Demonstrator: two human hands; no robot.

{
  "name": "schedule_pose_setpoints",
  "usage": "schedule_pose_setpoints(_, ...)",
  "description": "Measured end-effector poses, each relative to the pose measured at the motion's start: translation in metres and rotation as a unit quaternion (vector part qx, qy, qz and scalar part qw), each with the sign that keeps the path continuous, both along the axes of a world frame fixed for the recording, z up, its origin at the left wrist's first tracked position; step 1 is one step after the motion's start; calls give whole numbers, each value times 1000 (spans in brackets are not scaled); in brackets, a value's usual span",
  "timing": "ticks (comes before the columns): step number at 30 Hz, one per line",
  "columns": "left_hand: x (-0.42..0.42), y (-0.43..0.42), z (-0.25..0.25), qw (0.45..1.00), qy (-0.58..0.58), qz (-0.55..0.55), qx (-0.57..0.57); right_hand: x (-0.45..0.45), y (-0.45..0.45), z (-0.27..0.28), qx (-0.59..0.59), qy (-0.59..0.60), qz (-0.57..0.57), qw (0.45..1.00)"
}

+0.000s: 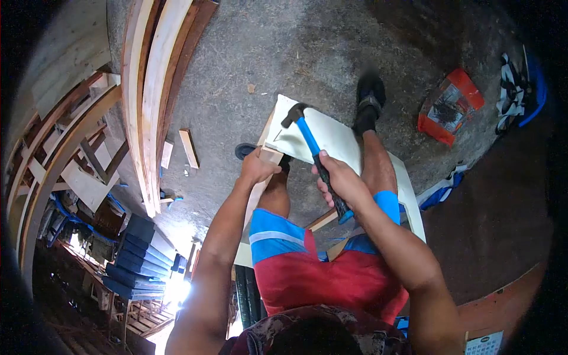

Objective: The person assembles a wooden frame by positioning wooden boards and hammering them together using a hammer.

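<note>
My right hand [341, 180] is closed around the black grip of a hammer [307, 135], which has a blue shaft and a dark claw head. The hammer's head is over a white panel [331, 133] between my legs. Close to the head, a thin nail [278, 135] stands tilted at the panel's left part; whether its tip is driven in I cannot tell. My left hand [258, 167] grips a pale wood block [271, 155] at the panel's near left corner. The underside of the block is hidden.
On the floor to the right lies a cut-open orange container [451, 107] with dark nails inside. Long curved wooden pieces [157, 89] lie at the left, near a small wood offcut [189, 148]. Curved wooden frames [65, 148] stand farther left. Blue-and-white cloth [512, 94] lies far right.
</note>
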State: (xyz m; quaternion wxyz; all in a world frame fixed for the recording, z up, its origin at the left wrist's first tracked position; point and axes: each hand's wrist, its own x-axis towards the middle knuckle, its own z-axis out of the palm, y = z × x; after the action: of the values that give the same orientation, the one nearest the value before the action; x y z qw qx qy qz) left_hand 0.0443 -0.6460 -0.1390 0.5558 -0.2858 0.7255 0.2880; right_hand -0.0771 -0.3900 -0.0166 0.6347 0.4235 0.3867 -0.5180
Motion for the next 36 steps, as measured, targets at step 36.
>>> schedule_pose_setpoints(36, -8, 7, 7, 999, 9, 33, 3, -5, -1, 5, 16, -4, -63, 998)
